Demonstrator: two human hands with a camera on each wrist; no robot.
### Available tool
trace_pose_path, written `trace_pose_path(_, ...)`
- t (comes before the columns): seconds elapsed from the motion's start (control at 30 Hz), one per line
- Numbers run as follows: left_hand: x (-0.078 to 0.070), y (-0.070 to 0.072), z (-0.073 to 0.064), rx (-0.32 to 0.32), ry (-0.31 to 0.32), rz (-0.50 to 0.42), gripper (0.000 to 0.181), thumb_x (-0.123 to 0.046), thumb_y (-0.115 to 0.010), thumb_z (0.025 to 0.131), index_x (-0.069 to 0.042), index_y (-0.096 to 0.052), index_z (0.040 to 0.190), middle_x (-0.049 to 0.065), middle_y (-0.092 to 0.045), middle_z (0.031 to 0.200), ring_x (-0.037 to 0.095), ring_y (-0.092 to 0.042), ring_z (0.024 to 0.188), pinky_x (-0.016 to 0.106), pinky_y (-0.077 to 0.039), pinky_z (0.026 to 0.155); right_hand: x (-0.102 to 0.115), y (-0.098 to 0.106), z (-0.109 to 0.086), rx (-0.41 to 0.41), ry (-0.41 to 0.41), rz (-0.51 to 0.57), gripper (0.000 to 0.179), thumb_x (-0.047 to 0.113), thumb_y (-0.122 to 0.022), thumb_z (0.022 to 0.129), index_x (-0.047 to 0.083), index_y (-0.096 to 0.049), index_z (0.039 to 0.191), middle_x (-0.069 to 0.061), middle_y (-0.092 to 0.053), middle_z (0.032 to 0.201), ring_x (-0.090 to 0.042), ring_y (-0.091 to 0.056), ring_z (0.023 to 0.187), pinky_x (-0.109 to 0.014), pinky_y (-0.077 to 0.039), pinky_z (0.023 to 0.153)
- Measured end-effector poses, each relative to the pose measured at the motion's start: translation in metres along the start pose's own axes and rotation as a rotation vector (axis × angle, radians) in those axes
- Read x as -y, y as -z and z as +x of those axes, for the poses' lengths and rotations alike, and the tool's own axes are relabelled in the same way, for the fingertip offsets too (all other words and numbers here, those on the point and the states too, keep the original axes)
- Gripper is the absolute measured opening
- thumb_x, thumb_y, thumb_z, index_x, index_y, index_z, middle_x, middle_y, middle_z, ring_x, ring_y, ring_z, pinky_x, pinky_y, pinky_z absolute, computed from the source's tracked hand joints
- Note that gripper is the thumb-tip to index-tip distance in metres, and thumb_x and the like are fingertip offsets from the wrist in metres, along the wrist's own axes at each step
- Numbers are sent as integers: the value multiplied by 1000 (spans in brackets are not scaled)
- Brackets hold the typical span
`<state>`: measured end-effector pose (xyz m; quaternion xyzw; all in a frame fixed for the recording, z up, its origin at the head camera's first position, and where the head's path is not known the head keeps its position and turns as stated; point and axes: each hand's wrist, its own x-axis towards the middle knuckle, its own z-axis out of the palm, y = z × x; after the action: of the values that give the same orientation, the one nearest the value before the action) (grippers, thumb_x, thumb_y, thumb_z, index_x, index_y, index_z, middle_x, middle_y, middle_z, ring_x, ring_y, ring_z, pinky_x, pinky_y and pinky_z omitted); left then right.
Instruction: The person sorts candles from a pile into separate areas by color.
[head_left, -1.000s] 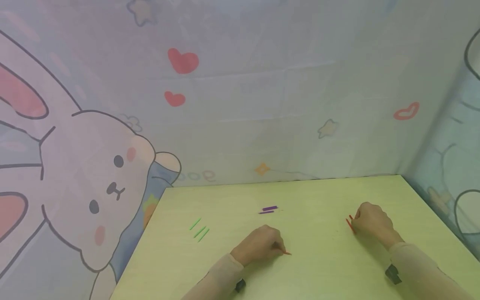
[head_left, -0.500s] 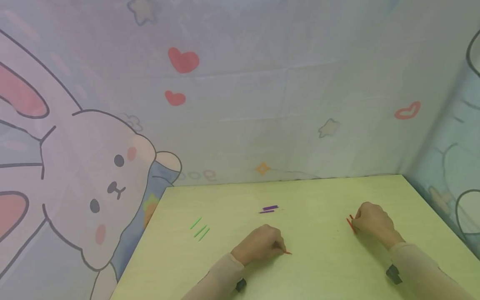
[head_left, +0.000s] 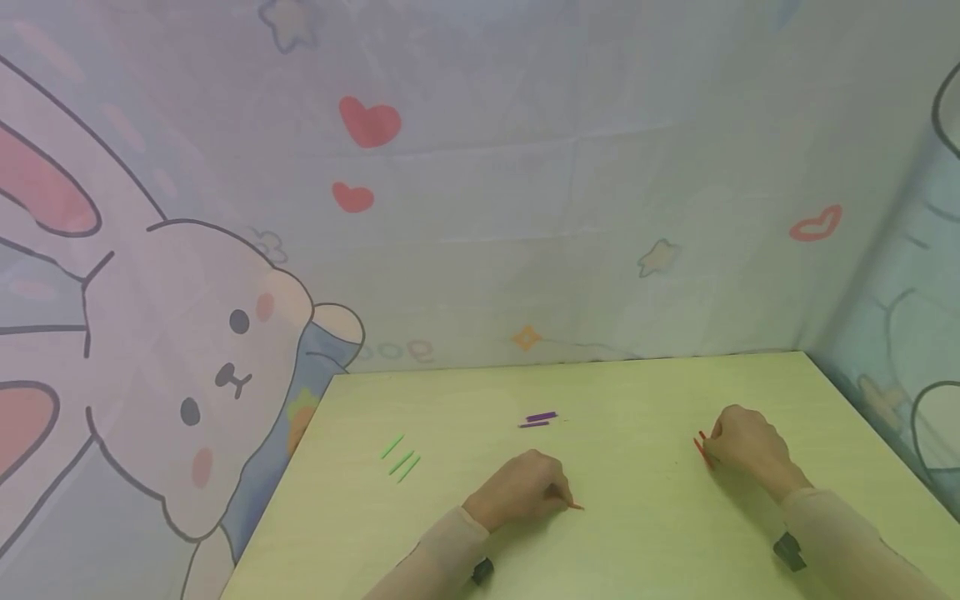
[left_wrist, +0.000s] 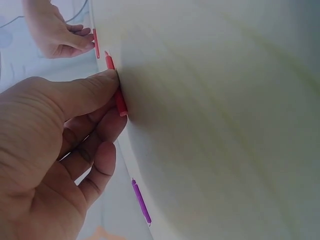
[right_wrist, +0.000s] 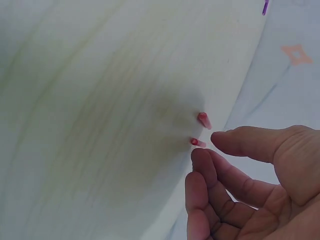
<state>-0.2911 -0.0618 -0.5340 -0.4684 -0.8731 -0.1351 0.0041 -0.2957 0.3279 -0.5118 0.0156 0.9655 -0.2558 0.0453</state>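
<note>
My left hand (head_left: 517, 487) pinches a thin red candle (left_wrist: 121, 104) between thumb and fingers, low over the table. One end of the candle narrows to a small tip. At the right, my right hand (head_left: 750, 446) has its thumb and fingertips right beside two more red candles (right_wrist: 203, 119), whose ends face the right wrist camera. A small gap shows between thumb and index fingertip, and the nearer candle (right_wrist: 195, 142) reaches to it; I cannot tell whether it is gripped. In the head view the fingers partly hide that candle.
Three thin green candles (head_left: 401, 462) lie at the left of the pale yellow table (head_left: 637, 550). Two purple candles (head_left: 541, 416) lie near the back middle. A printed fabric wall (head_left: 480, 208) rises along the table's back edge, and another stands at the right.
</note>
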Motion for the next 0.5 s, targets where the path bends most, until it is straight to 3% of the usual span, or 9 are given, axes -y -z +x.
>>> trace_pose_path(0.13,-2,3,0,-1,1,3,6,-15,-91,95,-20,-90,98,-13,-79,89,-12,-60,75,1,-47,72,5,4,-4,-11,18,-1,17,12,-69,90,13,-74,74,0,-62,75,-19,-50,65,-32,-39,53)
trace_pose_path(0.37,-4,5,2,4,5,17,7,-14,-90,95,-21,-90,98,-13,-79,89,-11,-61,76,2,-47,73,17,5,-16,-11,32,7,32,19,-70,100,12,-71,69,1,-57,71,-17,-46,63,-32,-35,54)
trace_pose_path(0.5,-3,3,2,20,3,28,7,-15,-90,96,-22,-90,97,-14,-79,88,-13,-59,74,2,-47,72,23,5,-24,-17,66,10,24,16,-71,101,8,-73,78,-3,-65,78,-20,-53,67,-34,-43,56)
